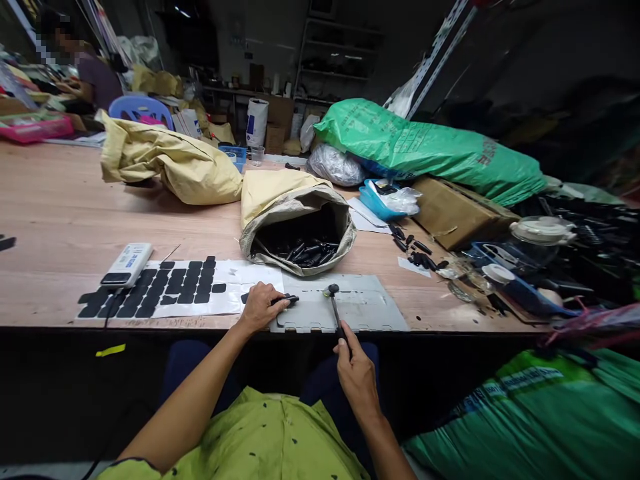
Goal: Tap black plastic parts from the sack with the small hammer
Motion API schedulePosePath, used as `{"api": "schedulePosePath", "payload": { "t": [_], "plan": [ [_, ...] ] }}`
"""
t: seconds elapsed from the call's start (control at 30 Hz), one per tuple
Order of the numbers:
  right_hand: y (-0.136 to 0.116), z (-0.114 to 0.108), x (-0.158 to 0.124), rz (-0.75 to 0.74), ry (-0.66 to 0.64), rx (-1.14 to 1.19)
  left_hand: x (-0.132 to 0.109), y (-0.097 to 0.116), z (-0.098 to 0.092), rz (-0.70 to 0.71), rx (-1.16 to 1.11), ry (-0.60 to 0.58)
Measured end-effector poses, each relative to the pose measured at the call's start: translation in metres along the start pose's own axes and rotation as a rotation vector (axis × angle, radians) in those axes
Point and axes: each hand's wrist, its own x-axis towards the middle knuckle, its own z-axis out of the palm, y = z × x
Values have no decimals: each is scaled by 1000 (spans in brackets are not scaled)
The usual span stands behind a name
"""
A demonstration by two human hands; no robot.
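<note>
In the head view, the left hand (261, 307) pinches a slim black piece (286, 299) between its fingers, over the left part of a grey board (373, 300) at the near edge of the worktop (50, 213). The right hand's (356, 367) fingers are closed round the handle of a small hammer (335, 308), its head above the board. Behind the board lies an open sack (285, 183) of black pieces. Leftward along the near edge, a white box (131, 262) carries blue print too small to read. Toward the far right corner, a green sack (425, 143) bears red characters, illegible here.
</note>
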Motion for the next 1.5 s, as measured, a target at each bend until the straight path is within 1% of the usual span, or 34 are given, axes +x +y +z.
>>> {"api": "schedulePosePath", "payload": {
  "t": [0.07, 0.13, 0.33, 0.57, 0.7, 0.77, 0.87, 0.97, 1.03, 1.1, 1.17, 1.2, 1.23, 1.27, 1.3, 1.33, 1.37, 1.4, 1.43, 1.47, 1.5],
  "plan": [
    [3, 0, 3, 56, -32, 2, 0, -1, 0, 16, 3, -7],
    [5, 0, 4, 77, -56, 2, 0, -3, 0, 26, 10, -9],
    [6, 4, 3, 2, -4, -49, 0, -3, -1, 26, 26, -18],
    [8, 6, 3, -6, -4, -64, -1, 0, -3, 42, 25, -18],
    [9, 6, 4, -23, 21, -67, -3, 2, -4, 54, -33, -25],
    [9, 7, 4, -22, 17, -59, -7, 4, -6, 36, -89, -28],
    [10, 6, 4, -22, 14, -50, -16, 11, -11, -36, -202, -18],
    [11, 5, 5, 1, 0, -26, -28, 24, -16, -154, -452, -19],
    [11, 4, 8, 69, -69, 51, -36, 34, -17, -239, -662, -50],
    [8, 2, 13, 177, -157, 178, -43, 43, -14, -306, -827, -98],
    [3, -1, 18, 263, -198, 274, -48, 50, -10, -354, -925, -143],
    [0, -5, 21, 280, -196, 271, -50, 52, -7, -372, -957, -160],
    [-4, -9, 23, 273, -180, 229, -52, 54, -5, -387, -983, -172],
    [-8, -14, 24, 245, -156, 138, -54, 55, -2, -399, -1004, -182],
    [-12, -20, 24, 195, -125, -4, -55, 56, 0, -408, -1023, -196],
    [-17, -27, 24, 123, -34, -150, -57, 57, 1, -416, -1040, -212],
    [-23, -34, 24, 38, 88, -252, -59, 57, 3, -423, -1053, -228],
    [-29, -40, 23, -33, 181, -286, -60, 58, 4, -427, -1061, -246],
    [-35, -45, 22, -85, 235, -247, -62, 58, 6, -427, -1066, -261],
    [-42, -49, 20, -121, 225, -144, -64, 59, 7, -422, -1071, -274],
    [-49, -50, 19, -137, 144, 4, -65, 61, 9, -414, -1074, -283]
  ]
}}
